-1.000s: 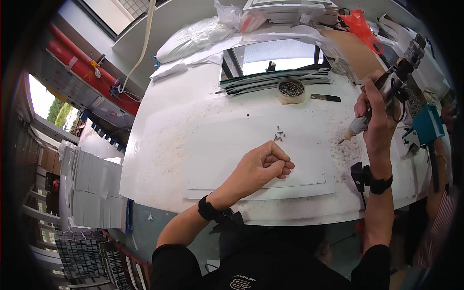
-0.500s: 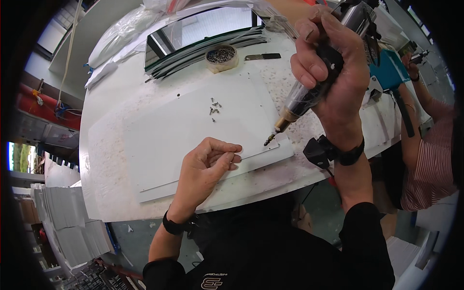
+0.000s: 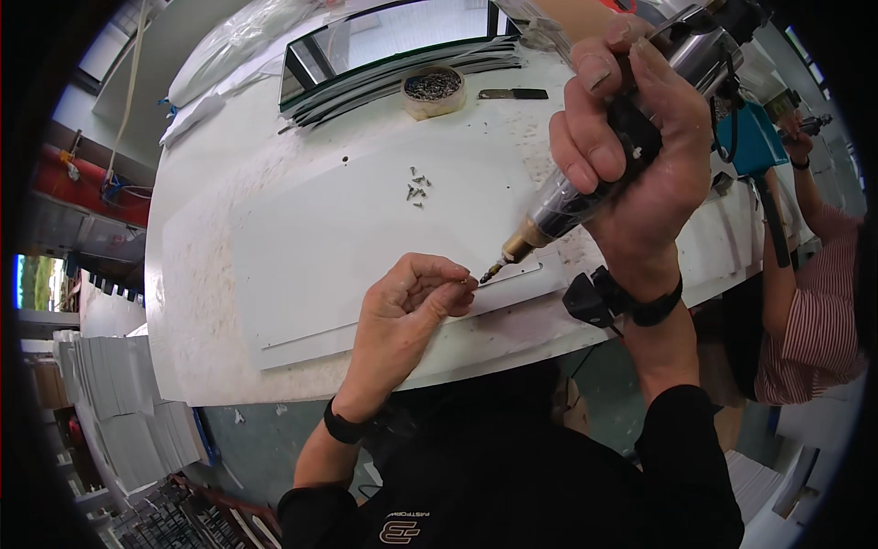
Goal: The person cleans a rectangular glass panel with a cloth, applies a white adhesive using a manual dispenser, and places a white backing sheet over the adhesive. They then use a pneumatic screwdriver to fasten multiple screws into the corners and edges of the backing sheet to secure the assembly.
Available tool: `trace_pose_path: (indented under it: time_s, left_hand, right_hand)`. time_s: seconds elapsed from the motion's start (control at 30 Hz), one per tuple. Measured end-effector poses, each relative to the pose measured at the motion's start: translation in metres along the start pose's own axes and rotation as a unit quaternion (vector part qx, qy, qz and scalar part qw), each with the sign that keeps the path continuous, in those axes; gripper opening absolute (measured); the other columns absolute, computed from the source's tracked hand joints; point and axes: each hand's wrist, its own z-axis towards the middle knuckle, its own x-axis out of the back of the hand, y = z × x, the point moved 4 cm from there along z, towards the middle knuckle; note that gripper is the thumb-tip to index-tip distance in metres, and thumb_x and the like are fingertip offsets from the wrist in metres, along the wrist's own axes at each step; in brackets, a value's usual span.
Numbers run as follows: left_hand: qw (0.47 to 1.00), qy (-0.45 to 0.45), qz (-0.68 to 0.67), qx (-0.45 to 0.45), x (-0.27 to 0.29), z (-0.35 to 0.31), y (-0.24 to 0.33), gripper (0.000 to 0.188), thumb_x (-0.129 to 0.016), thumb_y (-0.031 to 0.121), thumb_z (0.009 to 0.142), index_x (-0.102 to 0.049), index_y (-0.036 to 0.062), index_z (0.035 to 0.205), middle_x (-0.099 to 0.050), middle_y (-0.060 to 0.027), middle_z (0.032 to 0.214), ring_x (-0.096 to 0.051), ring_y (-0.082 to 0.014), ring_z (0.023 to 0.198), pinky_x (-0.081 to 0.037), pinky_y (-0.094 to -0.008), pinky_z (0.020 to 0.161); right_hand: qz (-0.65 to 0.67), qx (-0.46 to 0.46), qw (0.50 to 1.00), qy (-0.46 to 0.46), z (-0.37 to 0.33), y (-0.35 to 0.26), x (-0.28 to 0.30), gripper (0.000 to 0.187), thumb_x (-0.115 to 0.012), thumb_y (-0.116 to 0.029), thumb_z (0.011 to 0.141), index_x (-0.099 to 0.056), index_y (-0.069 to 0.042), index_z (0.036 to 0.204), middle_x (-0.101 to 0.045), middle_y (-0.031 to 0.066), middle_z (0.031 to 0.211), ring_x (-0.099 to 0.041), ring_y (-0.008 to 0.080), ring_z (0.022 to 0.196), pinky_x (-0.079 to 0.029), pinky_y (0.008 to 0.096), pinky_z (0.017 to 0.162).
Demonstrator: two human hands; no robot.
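My right hand [image 3: 654,174] wraps around a pneumatic-style screwdriver [image 3: 549,212], its bit slanting down to the left. The bit's tip meets the fingertips of my left hand [image 3: 407,297], which pinch a tiny screw [image 3: 465,282], mostly hidden by the fingers. Both hands are above the near edge of a flat white panel [image 3: 311,256] with a thin raised lip. Several loose screws [image 3: 417,189] lie in a small group on the panel, beyond my left hand.
A round tub [image 3: 430,110] full of screws stands at the back, beside a flat dark blade [image 3: 512,93]. Behind it lies a mirror-like glass sheet [image 3: 402,46] with dark strips. At the right, another person in a striped sleeve [image 3: 800,311] works close by.
The screwdriver has moved left, so its bit now reaches my left fingertips. My left hand has shifted slightly right and up, still pinching.
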Motion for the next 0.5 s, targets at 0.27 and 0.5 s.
trace_pose_path:
  time_s: [0.27,0.5]
  left_hand:
    - [0.998,0.019,-0.051,0.023,0.001,-0.003,-0.005,0.022,-0.067,0.003,0.100,-0.058,0.0007,0.119,-0.070,-0.0106,0.109,-0.070,-0.0158,0.100,-0.060,-0.0315,0.091]
    - [0.998,0.013,-0.051,0.034,0.003,-0.002,-0.007,0.022,-0.066,0.005,0.100,-0.058,0.0015,0.120,-0.070,-0.0104,0.108,-0.070,-0.0153,0.100,-0.060,-0.0310,0.090]
  right_hand:
    - [-0.009,-0.003,1.000,-0.016,-0.002,0.007,-0.011,0.025,-0.042,-0.024,0.109,-0.049,-0.003,0.119,-0.054,0.0059,0.096,-0.040,0.0062,0.049,-0.042,0.0235,0.044]
    - [-0.022,-0.006,1.000,-0.017,-0.006,0.009,-0.017,0.025,-0.042,-0.024,0.109,-0.049,-0.003,0.120,-0.053,0.0053,0.096,-0.040,0.0064,0.049,-0.041,0.0230,0.044]
